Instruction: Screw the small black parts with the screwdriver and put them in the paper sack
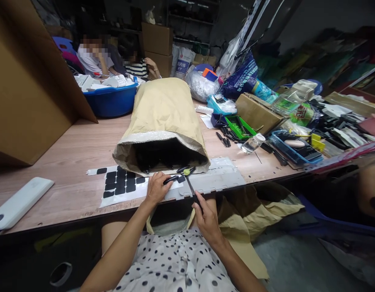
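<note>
My left hand (156,187) rests at the table's front edge, fingers pinched on a small black part (171,179) over a white backing sheet (123,194). That sheet carries several black square pads (119,184). My right hand (207,219) is below the table edge, closed on a thin black tool (192,190) whose tip reaches up toward the black part. A large brown paper sack (163,117) lies on its side just behind, its open mouth facing me with dark pieces inside. Black-handled scissors (186,170) lie at the sack's mouth.
A white flat device (20,201) lies at the left front edge. A cardboard box (26,85) stands left, a blue basin (111,99) behind. Green tray (240,126), plastic bottle (251,144) and cluttered parts fill the right. Two people sit at the far end.
</note>
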The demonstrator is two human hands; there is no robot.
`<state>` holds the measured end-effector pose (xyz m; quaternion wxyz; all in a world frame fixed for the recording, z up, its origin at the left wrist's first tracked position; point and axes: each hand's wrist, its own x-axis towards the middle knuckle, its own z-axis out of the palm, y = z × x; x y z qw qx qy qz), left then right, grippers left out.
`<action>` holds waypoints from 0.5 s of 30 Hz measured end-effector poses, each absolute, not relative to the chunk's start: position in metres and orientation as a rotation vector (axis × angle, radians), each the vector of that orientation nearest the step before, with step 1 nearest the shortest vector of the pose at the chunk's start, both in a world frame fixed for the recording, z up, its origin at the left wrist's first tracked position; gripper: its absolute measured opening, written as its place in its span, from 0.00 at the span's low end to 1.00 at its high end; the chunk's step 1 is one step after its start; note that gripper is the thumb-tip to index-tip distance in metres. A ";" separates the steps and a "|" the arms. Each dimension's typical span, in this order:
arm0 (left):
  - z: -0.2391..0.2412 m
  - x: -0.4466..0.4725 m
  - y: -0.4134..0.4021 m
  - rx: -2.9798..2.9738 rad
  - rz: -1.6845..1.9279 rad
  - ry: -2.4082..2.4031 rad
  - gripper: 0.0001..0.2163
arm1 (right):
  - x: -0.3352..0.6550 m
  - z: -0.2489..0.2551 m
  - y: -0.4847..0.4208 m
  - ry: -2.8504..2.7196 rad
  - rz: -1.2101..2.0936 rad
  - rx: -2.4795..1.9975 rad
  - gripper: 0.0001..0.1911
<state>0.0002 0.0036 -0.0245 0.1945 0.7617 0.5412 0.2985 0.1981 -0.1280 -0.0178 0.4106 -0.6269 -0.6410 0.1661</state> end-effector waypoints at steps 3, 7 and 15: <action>-0.024 0.000 0.003 2.144 0.836 1.515 0.08 | 0.197 -0.018 -0.127 -1.629 0.401 -1.553 0.24; -0.023 0.000 0.003 2.146 0.824 1.512 0.09 | 0.195 -0.018 -0.123 -1.688 0.380 -1.500 0.24; -0.021 0.001 0.004 2.104 0.819 1.525 0.08 | 0.191 -0.019 -0.122 -1.724 0.434 -1.499 0.24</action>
